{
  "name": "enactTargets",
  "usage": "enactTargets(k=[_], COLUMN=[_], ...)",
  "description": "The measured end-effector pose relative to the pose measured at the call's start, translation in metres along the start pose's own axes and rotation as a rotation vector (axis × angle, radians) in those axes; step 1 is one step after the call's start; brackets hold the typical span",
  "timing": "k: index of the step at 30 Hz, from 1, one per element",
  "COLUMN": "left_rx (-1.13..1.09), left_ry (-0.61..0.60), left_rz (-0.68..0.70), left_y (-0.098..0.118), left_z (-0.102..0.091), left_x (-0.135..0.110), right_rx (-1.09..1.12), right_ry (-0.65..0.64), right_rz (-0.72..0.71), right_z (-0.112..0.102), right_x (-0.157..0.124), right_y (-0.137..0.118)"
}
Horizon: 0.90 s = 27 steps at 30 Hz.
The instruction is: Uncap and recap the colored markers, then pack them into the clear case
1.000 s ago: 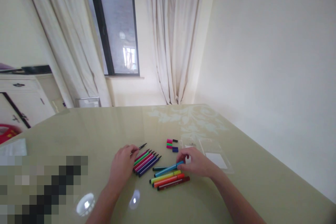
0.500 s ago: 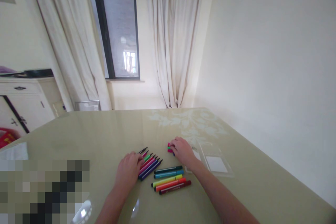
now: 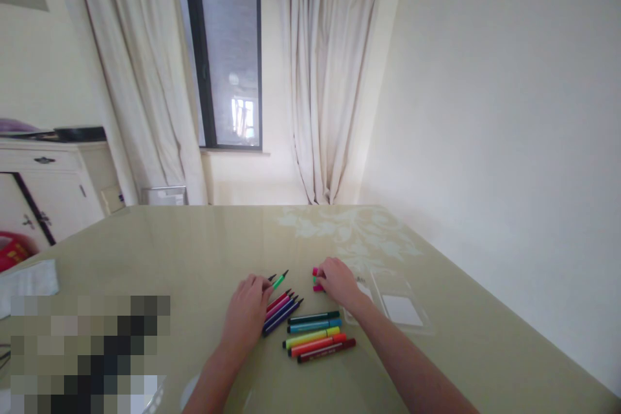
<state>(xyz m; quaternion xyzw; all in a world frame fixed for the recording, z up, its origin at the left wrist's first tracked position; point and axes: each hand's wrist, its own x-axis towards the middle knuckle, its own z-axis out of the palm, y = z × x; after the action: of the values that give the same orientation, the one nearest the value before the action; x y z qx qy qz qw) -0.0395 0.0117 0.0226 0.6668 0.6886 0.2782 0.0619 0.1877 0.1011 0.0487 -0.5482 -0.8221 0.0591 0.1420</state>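
Bench [image 3: 194, 246] takes up the lower half of the frame. Pale curtains [image 3: 330, 77] hang either side of a dark-framed window [image 3: 233, 65], top left to top centre. White cabinet [image 3: 53, 194] at the left edge. Pixelated patch, lower left (no idea what's under it); white cloth [image 3: 32, 281] lies just above that. Transparent case [image 3: 391, 283] is open, flat, right of centre, with a white card [image 3: 402, 309] in its right half.

Right hand [image 3: 337, 281], just right of centre, overlaps the case's left side. Fingers bunched narrow at the caps; can't tell whether one is gripped or only touched. Left hand [image 3: 247, 310], lower centre: fingers pinched on the green pen [image 3: 278, 283], which sticks out past the fingertips, dark tip to the upper right.

Capped markers [image 3: 313, 337] lie well inside lower centre, apart from both hands: five, roughly parallel, caps to the right. Top to bottom: dark green, blue, yellow-green, orange-red, dark red. Uncapped pens [image 3: 283, 318] sit just right of the left hand, which hides their rear ends: red, pink, two dark blue-violet, slim black tips to the upper right. One more black tip [image 3: 272, 276] pokes out above that hand, body mostly hidden. Caps [image 3: 315, 270] by the right fingertips: pink, green and magenta show, partly covered.
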Motion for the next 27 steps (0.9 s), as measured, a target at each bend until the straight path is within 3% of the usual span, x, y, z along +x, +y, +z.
enactTargets(k=[3, 6, 10, 17, 27], left_rx=[-0.199, -0.36, -0.424, -0.417, -0.392], left_ry=[-0.001, -0.033, -0.038, -0.071, -0.145], left_rz=[-0.001, 0.015, 0.134, 0.172, 0.197], left_y=[0.009, 0.021, 0.033, 0.043, 0.038], left_z=[0.0, 0.002, 0.007, 0.008, 0.019], left_x=[0.001, -0.002, -0.011, -0.019, -0.019], right_rx=[0.096, 0.414, 0.733, 0.833, 0.855], right_ry=[0.094, 0.232, 0.26, 0.258, 0.272], right_rz=[-0.059, -0.121, -0.108, -0.123, -0.192], right_z=[-0.006, -0.009, -0.009, -0.014, -0.015], right_x=[-0.013, -0.036, -0.062, -0.065, -0.069], right_y=[0.002, 0.008, 0.014, 0.014, 0.007])
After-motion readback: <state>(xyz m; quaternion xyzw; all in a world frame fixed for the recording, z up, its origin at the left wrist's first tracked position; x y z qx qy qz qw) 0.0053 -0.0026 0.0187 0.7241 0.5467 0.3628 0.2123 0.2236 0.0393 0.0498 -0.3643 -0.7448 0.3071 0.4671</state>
